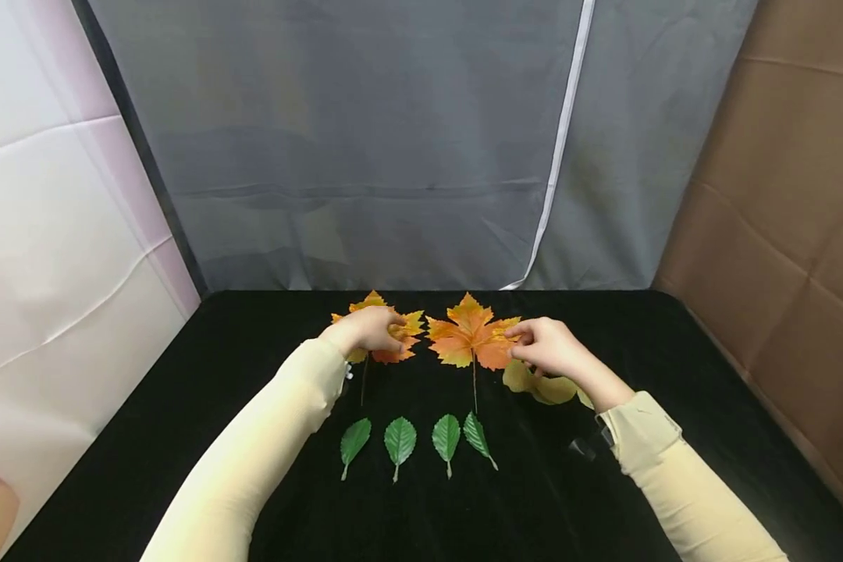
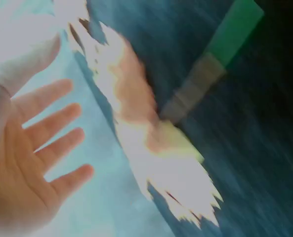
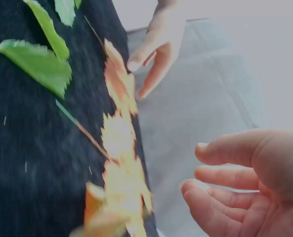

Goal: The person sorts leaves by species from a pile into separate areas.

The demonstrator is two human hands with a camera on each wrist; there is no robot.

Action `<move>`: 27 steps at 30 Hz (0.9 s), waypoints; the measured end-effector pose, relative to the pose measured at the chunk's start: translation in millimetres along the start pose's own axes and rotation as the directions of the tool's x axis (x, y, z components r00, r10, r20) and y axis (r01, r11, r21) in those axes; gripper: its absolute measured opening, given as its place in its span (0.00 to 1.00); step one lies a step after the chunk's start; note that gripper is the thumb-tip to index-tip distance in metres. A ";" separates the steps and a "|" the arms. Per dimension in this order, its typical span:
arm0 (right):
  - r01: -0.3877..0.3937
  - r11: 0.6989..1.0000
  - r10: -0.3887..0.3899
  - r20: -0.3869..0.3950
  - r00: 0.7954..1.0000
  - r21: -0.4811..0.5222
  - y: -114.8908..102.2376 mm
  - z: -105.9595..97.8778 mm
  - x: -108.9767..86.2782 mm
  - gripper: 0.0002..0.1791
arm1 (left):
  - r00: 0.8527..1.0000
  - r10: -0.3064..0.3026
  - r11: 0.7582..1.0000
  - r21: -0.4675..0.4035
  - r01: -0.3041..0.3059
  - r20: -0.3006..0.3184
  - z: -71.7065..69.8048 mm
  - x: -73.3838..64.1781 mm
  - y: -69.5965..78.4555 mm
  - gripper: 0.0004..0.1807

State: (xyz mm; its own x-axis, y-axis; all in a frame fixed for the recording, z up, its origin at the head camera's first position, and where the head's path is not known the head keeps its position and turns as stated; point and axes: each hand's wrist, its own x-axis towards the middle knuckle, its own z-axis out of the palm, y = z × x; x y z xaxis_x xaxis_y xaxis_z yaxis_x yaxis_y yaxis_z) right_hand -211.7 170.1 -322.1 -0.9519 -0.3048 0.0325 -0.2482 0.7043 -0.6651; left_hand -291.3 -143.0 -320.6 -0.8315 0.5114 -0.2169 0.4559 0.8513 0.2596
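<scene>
Two orange-yellow artificial maple leaves lie side by side near the far edge of the black table. Over the left maple leaf hovers my left hand, covering part of it. In the left wrist view this hand has spread fingers and an empty palm. My right hand is at the right edge of the other maple leaf. Its fingers are loosely bent with a gap to the thumb, and the right wrist view shows nothing in this hand. Rounded yellow leaves lie partly hidden below it.
Several green serrated leaves form a row nearer to me on the black tabletop. A small dark object lies beneath the right wrist. Grey curtain hangs behind, white fabric at left, brown fabric at right.
</scene>
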 end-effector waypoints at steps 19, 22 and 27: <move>0.213 0.957 -0.211 -0.036 0.977 0.195 109.2 -24.6 -68.7 0.25 | 0.901 0.387 0.921 0.134 -0.366 -0.198 63.5 15.0 182.3 0.22; 0.211 0.943 -0.221 0.012 0.975 0.256 117.7 -17.3 -68.2 0.28 | 0.915 0.356 0.928 0.190 -0.321 -0.191 77.1 18.2 187.8 0.15; 0.213 0.924 -0.244 0.061 0.968 0.318 126.7 -7.5 -68.2 0.30 | 0.931 0.314 0.938 0.214 -0.273 -0.186 83.4 21.5 192.1 0.19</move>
State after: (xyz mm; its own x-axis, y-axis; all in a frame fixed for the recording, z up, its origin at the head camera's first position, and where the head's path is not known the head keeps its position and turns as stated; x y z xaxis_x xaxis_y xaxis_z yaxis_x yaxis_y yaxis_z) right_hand -179.6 285.0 -402.9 -0.8496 -0.5061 0.1482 -0.3747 0.3817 -0.8449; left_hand -195.1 41.4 -353.9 -0.6902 0.7216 0.0542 0.7228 0.6836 0.1012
